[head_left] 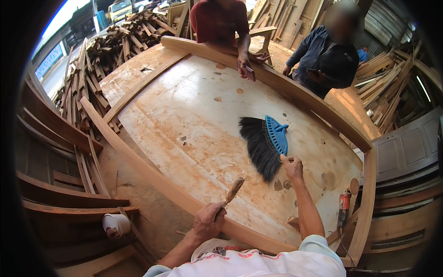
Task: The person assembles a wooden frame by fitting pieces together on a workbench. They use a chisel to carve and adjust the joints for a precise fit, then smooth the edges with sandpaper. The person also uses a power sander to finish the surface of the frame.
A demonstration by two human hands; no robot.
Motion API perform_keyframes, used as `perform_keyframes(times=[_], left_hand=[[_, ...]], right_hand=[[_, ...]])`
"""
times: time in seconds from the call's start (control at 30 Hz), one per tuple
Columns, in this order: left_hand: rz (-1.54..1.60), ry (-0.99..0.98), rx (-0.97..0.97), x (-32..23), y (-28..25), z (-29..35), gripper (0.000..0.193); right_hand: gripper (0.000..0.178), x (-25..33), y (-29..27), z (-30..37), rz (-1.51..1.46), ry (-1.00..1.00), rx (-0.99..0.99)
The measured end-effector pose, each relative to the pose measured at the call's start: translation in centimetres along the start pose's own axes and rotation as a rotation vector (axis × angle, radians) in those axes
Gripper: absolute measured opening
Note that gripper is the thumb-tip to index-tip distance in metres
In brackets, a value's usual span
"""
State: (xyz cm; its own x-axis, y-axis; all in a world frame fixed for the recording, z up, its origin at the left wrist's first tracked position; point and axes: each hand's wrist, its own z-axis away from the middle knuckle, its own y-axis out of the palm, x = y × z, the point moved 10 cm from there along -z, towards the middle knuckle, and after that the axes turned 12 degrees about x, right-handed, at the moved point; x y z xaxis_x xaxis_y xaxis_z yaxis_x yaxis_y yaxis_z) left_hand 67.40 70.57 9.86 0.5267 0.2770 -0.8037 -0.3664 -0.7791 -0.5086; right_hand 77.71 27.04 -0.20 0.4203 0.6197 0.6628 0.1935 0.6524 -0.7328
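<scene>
My right hand (pixel 292 167) reaches over the tabletop, its fingers closed on the near corner of a broom head (pixel 277 135). The broom head is blue plastic with a short socket and no stick, and its black bristles (pixel 258 147) fan out to the left on the board. Closer to me, my left hand (pixel 208 221) is closed around a hand tool with a worn wooden handle (pixel 234 189) that points up and away. The tool's other end is hidden in my grip, so its kind does not show. That hand is over the near wooden frame rail (pixel 251 234).
A stained white board (pixel 203 111) lies inside the wooden frame. At right rests a red power tool (pixel 344 203) with a round disc and cord. Two people stand beyond the far rail (pixel 314 94). A white bucket (pixel 116 225) is at lower left, stacked offcuts (pixel 124 44) behind.
</scene>
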Motion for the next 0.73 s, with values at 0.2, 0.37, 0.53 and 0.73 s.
perform_keyframes(times=[0.2,0.37,0.53,0.73], left_hand=[[-0.047,0.017,-0.002,-0.6,0.4,-0.4,0.024],[-0.133,-0.012,0.022,-0.9,0.4,-0.5,0.026],[-0.09,-0.022,0.018,0.1,1.1,0.2,0.026],[0.051,-0.112,0.158,0.4,3.6,0.7,0.025]], right_hand=[[0.091,-0.3,1.4,-4.8,0.185,0.17,-0.172],[0.091,0.1,2.5,-7.3,0.051,0.253,-0.08],[0.07,-0.5,3.4,-7.2,-0.655,0.126,0.211],[0.052,-0.2,-1.2,-1.6,-0.928,-0.059,0.256]])
